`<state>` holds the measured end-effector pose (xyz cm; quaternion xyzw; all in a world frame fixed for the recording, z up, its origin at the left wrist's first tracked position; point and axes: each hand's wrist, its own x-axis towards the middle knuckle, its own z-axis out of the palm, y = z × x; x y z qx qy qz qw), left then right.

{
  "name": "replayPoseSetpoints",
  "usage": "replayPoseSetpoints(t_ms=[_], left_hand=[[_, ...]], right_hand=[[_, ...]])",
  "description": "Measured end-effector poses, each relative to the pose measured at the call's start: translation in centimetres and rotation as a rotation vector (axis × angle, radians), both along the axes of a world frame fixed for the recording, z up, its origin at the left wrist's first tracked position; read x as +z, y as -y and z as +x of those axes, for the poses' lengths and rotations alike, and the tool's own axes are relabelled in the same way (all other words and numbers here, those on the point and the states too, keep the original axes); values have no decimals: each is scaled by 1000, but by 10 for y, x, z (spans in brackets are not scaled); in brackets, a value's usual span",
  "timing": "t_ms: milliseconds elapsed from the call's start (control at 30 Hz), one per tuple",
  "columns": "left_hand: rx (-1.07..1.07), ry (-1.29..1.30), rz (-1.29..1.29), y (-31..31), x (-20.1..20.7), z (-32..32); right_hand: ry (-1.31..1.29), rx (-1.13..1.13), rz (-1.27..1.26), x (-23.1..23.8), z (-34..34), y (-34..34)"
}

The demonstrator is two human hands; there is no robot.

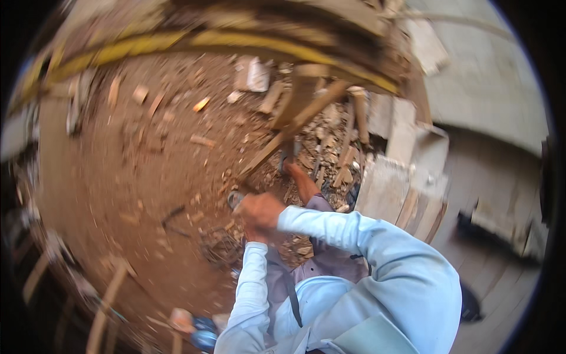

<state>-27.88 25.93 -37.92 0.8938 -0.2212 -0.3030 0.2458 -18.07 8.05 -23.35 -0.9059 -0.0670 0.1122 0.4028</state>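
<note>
My right hand (263, 210) is closed in a fist in front of my body, blurred by motion. Just below it, close against it, is my left hand (256, 233), mostly covered by the right, its fingers curled. What they grip is hidden and smeared. A wooden bar (295, 127) slants up and away to the right, its lower end just beyond my hands; whether they touch it I cannot tell. A small grey rounded thing (234, 199) shows beside my right hand. My foot (302, 182) stands on the ground beyond my hands.
Wood scraps and rubble (339, 153) litter the brown dirt (135, 177). A yellow-edged beam (247, 44) crosses the far side. Pale blocks (383, 186) are stacked at right beside a grey floor (495, 183). Sticks (106, 307) and a blue object (204, 335) lie near left.
</note>
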Motion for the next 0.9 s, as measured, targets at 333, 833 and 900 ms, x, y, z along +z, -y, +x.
replayPoseSetpoints(t_ms=[333, 833, 900], left_hand=[[708, -423, -480, 54, 65, 135], [590, -404, 20, 79, 20, 140], [656, -366, -4, 89, 19, 139]], right_hand=[[-295, -1207, 380, -16, -78, 161], [-1010, -1428, -227, -512, -323, 224], [-999, -1392, -195, -499, -322, 233]])
